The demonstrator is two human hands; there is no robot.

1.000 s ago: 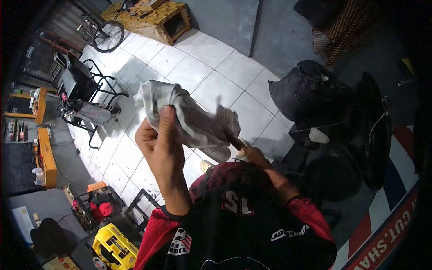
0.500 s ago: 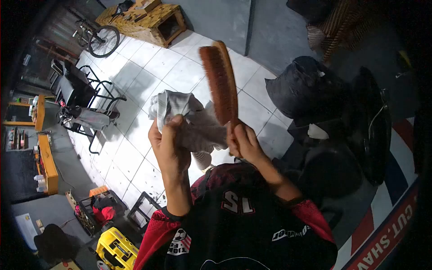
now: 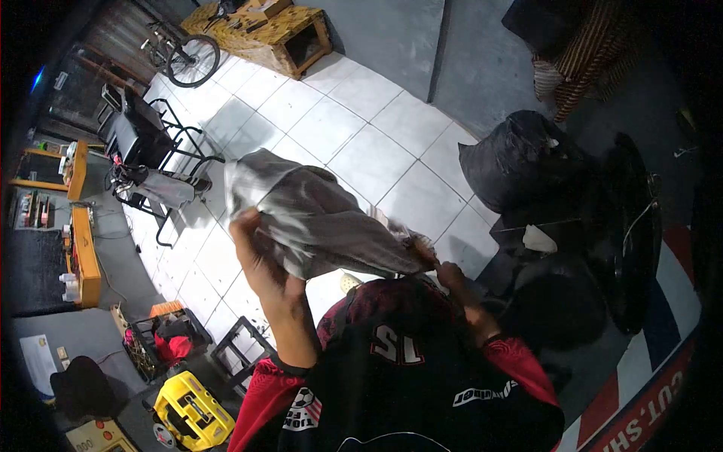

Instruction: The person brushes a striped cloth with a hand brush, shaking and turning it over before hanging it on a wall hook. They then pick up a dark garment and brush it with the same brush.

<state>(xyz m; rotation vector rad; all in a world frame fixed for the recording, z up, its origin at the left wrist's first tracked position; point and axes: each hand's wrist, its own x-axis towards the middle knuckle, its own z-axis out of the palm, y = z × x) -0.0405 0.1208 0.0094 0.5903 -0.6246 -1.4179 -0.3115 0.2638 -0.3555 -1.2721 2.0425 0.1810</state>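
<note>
A grey cloth is spread out in front of my chest, blurred by motion. My left hand grips its near left part, with the thumb on top. The cloth stretches right towards my right hand, which is closed around the handle end of a brush. Only a small brownish part of the brush shows beside the cloth's right end; its bristles are hidden by the cloth.
A black barber chair and a bicycle stand at the left. A wooden bench is at the back. A stuffed black bag sits at the right, and a yellow case lies at lower left.
The cloth was bunched in my left hand and is now spread wide to the right. The brush, upright and in full view before, has dropped behind the cloth; my right hand moved right and nearer.
</note>
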